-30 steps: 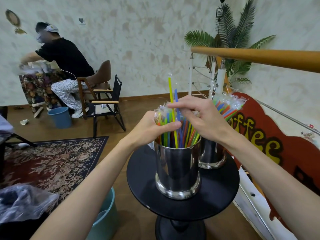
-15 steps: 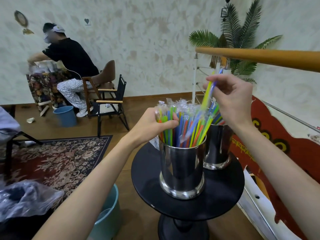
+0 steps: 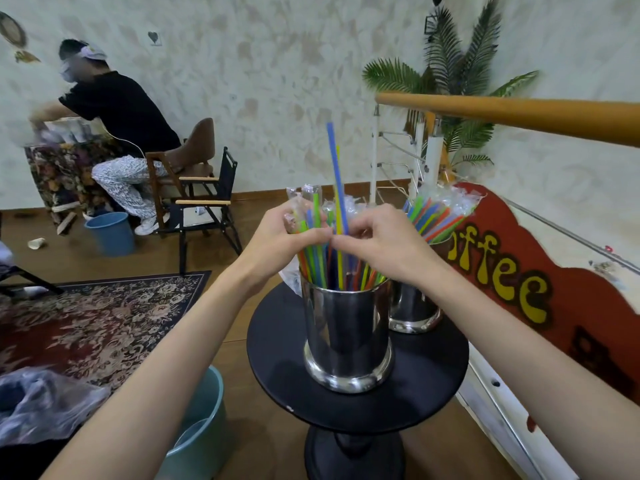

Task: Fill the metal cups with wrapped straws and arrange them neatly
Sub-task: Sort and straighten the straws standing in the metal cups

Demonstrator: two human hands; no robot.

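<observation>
Round black tabletop carrying two metal cups, near cup packed with wrapped straws, left hand and right hand fingers curled around the bunch, blue straw standing tallest, far cup behind, also full.

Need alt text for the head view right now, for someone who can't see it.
Both hands, left hand and right hand, gather wrapped straws in the front metal cup on a round black table; a blue straw sticks up tallest. A second filled cup stands behind.

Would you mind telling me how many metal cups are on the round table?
2: the front cup stands mid-table below both hands; the rear cup stands behind it to the right, partly hidden.
</observation>
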